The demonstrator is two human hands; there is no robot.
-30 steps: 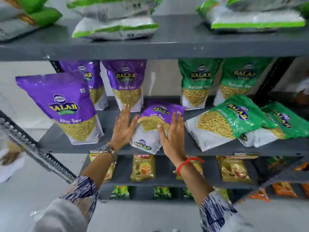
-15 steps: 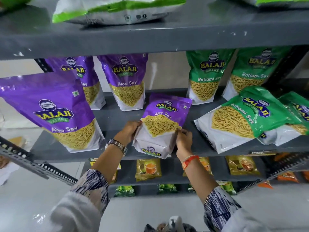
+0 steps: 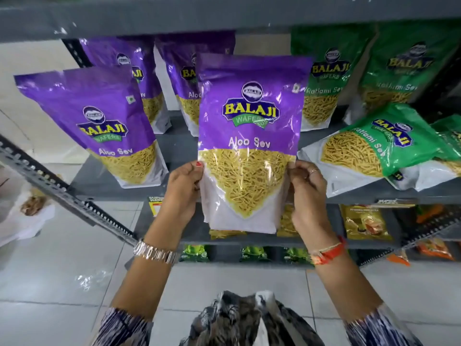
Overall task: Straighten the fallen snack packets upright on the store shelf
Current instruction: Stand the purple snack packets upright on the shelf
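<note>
A purple Aloo Sev packet (image 3: 249, 136) is held upright in front of the grey shelf (image 3: 99, 189), lifted off it. My left hand (image 3: 183, 188) grips its lower left edge and my right hand (image 3: 308, 193) grips its lower right edge. Another purple packet (image 3: 99, 121) stands upright at the front left, and two more stand behind. A green Ratlami Sev packet (image 3: 379, 151) lies fallen on its side at the right, with a second fallen green one (image 3: 451, 136) beyond it. Two green packets (image 3: 326, 81) stand upright at the back.
A shelf board (image 3: 224, 13) runs close overhead. Below, a lower shelf holds small yellow snack packs (image 3: 364, 223) and green ones. A perforated metal upright (image 3: 62, 191) slants across the left. The tiled floor (image 3: 62, 270) lies below.
The purple packet, lying tilted on the shelf a second ago, has been gripped at both sides and raised upright off the shelf. The view has moved closer and lower.
</note>
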